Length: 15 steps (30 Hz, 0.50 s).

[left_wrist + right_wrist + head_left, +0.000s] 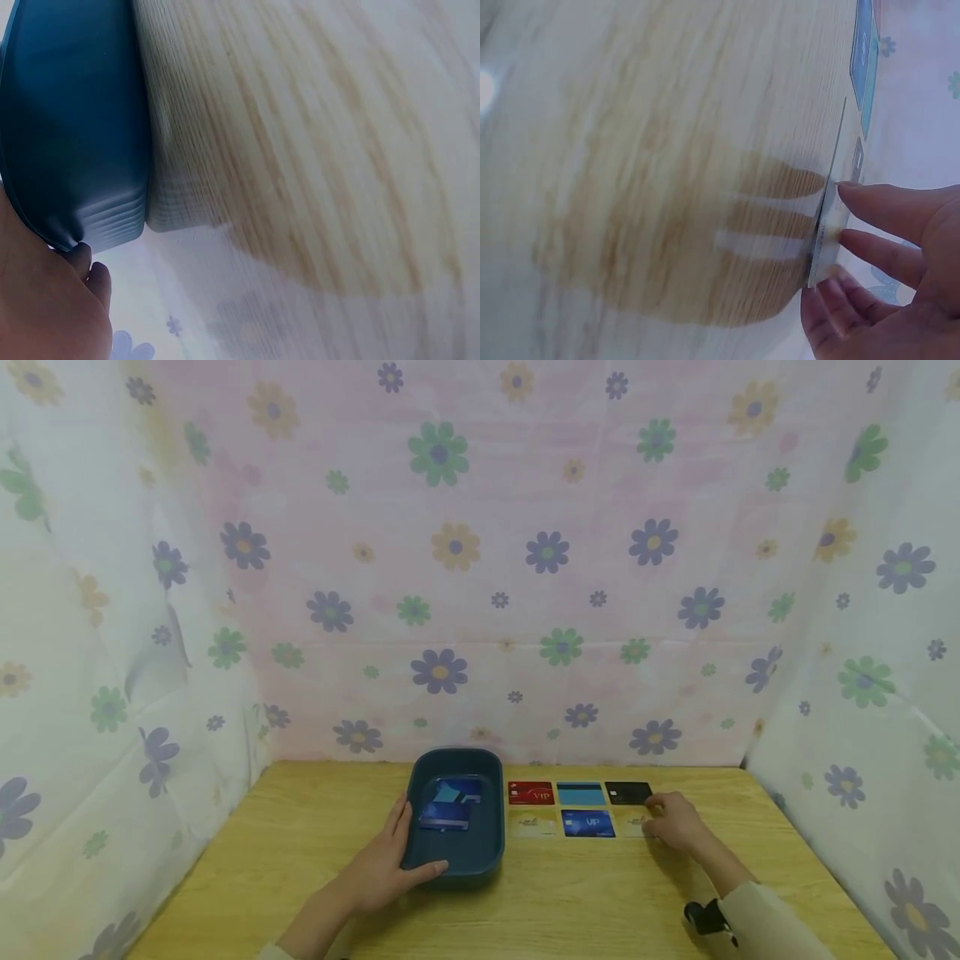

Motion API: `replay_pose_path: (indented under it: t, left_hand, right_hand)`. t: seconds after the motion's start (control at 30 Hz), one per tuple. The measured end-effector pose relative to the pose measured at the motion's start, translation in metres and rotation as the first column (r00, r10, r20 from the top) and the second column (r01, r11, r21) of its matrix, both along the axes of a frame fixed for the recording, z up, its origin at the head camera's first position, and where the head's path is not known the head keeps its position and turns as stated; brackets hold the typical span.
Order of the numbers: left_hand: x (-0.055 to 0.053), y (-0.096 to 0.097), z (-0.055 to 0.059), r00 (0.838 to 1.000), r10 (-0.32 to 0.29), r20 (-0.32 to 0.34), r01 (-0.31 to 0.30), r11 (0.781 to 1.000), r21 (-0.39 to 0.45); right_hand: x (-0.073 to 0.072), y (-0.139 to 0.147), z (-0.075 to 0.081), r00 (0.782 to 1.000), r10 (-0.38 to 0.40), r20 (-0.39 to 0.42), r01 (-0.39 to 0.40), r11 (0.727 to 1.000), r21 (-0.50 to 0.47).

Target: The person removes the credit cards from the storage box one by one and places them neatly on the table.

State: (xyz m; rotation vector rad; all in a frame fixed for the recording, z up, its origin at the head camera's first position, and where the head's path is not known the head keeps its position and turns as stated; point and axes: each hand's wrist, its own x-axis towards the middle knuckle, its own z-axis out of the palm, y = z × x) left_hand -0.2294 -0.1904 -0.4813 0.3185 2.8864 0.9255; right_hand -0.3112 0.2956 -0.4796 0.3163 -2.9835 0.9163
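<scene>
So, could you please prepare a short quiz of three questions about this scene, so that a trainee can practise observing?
1. How many cards lie in the two rows beside the bin?
2. True or false: the left hand holds a card.
3. Which card lies between the red card and the black card?

Key:
1. Six.
2. False: it grips the bin, while the right hand touches a gold card.
3. The light blue card, with a dark stripe.
</scene>
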Motion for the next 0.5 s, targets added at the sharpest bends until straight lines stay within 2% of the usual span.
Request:
replay_pose_path:
  t: [0.23,0.5]
  left_hand:
    - [-0.0011,-0.0007,-0.0034,1.0,-0.012,-0.01,0.012,1.0,0.003]
    - [-0.0007,-0.0008,-0.0019,1.0,-0.013,-0.01,0.013,1.0,0.006]
  right_hand:
    - [0.0008,-0.0006,-0.0001,0.999,0.022,-0.034,-0.021,0.999,0.035]
    - [0.0018,-0.0009,0.0001,1.0,0.018,-0.025,-0.018,1.0,-0.011]
